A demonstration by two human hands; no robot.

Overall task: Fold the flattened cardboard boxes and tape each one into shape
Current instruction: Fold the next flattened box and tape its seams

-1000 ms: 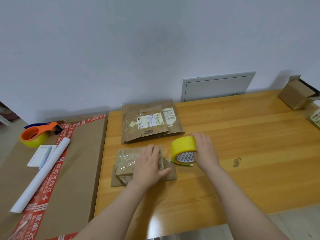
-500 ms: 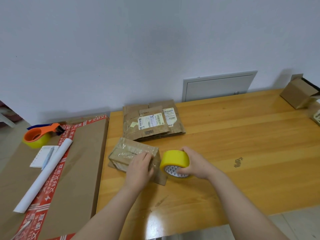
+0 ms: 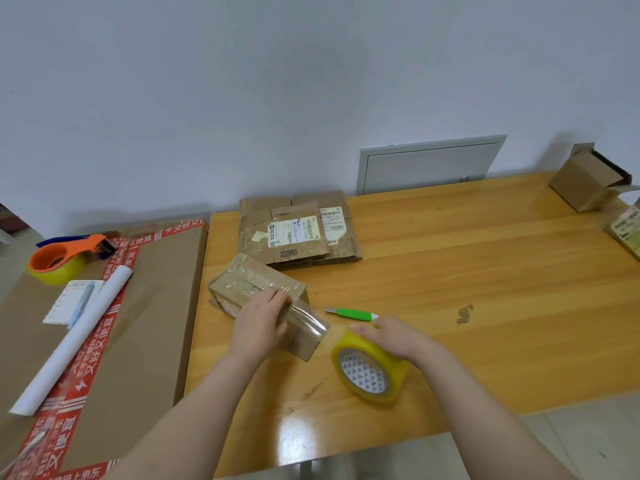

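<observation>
Cardboard box [image 3: 242, 285] lies tilted on the desk [image 3: 485, 271] near its left edge; the left hand [image 3: 259, 323] curls its fingers over the taped top, the right hand [image 3: 391, 337] wraps its fingers round the yellow tape roll [image 3: 367, 372] beside it

Both arms are bare. The left hand [image 3: 261, 322] and the right hand [image 3: 391, 336] are uncovered, and behind each hand the wrist and forearm show plain skin down to the picture's lower edge. Fingernails are too small to make out.

tape roll [image 3: 372, 367] yellow, triangle-patterned core | knife [image 3: 351, 314] green | dispenser [image 3: 65, 256] orange | table [image 3: 485, 271] honey-brown
</observation>
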